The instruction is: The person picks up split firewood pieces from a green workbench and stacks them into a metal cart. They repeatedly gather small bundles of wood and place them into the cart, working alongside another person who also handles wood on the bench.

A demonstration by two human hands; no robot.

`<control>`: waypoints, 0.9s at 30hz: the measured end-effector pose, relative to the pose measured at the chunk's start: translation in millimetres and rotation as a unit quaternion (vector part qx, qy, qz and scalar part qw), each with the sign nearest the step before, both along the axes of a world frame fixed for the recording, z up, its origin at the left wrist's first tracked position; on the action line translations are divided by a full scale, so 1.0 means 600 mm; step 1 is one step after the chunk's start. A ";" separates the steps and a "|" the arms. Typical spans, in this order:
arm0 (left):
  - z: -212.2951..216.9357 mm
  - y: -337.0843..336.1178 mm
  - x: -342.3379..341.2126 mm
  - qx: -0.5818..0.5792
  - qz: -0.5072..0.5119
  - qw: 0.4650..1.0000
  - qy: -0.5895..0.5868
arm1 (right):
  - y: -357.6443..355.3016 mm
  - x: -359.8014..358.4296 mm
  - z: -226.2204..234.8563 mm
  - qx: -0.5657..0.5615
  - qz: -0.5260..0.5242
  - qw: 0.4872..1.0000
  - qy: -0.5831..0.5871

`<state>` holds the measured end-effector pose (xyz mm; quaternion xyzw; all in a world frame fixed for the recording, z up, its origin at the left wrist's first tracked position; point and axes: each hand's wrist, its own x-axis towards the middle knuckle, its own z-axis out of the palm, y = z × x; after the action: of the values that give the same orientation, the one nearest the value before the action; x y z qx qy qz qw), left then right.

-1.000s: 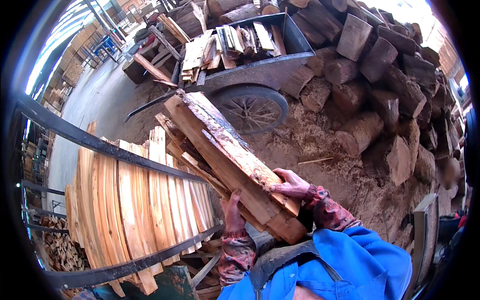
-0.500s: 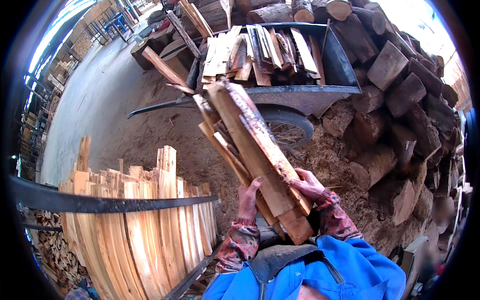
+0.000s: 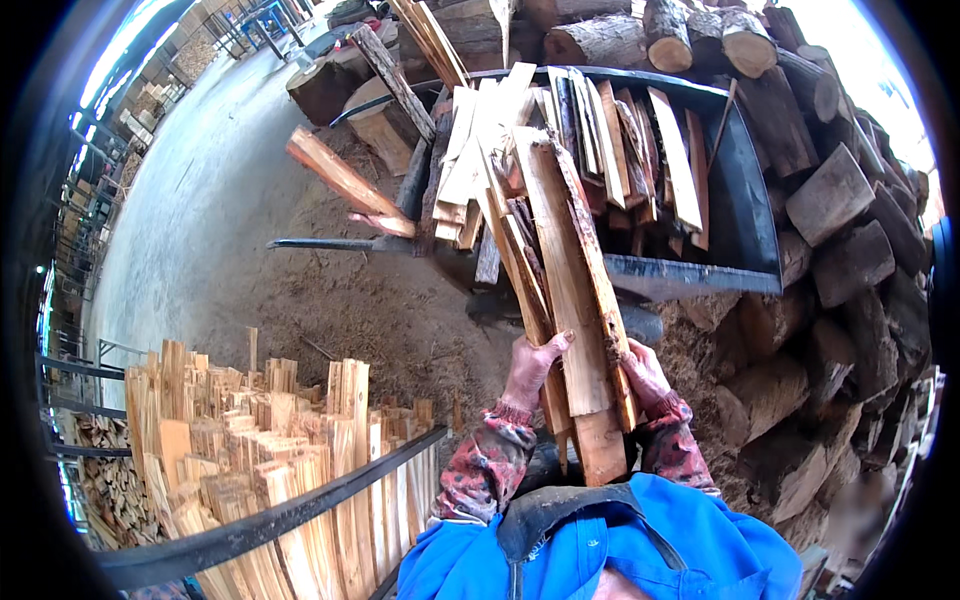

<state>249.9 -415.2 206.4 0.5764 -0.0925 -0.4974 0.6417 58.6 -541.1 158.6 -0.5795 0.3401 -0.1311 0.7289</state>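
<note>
Gripping a bundle of boards [image 3: 570, 300] between left hand [image 3: 535, 370] and right hand [image 3: 645, 372], clasping both edges. Pointing the far ends over the near side of a wheelbarrow [image 3: 690, 277], maybe touching the split sticks [image 3: 673, 155] lying inside, hard to judge from above. Seeing, at lower left, a metal rack [image 3: 390, 464] packed tight with slats [image 3: 345, 400] standing on end.

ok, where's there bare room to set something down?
Pale concrete floor at left, between upright wood stack and upper-left logs; brown ground, lightly littered, between that stack and the cart handle. Crowded: wood-laden cart beyond the held boards, log pile at right.
</note>
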 end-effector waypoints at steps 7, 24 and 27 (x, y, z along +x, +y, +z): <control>0.019 -0.121 0.087 0.012 0.015 1.000 -0.004 | -0.125 0.094 -0.017 0.052 0.002 0.999 -0.013; 0.100 -0.306 0.490 -0.028 -0.052 0.991 -0.116 | -0.259 0.470 0.037 -0.002 -0.043 0.999 -0.030; 0.123 -0.333 0.593 -0.025 -0.078 0.981 -0.175 | -0.271 0.569 0.064 -0.058 -0.060 0.996 -0.037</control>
<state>605.6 -614.9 280.0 0.6291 -0.2611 -0.4349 0.5890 400.3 -703.7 196.9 -0.5941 0.3385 -0.2152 0.6973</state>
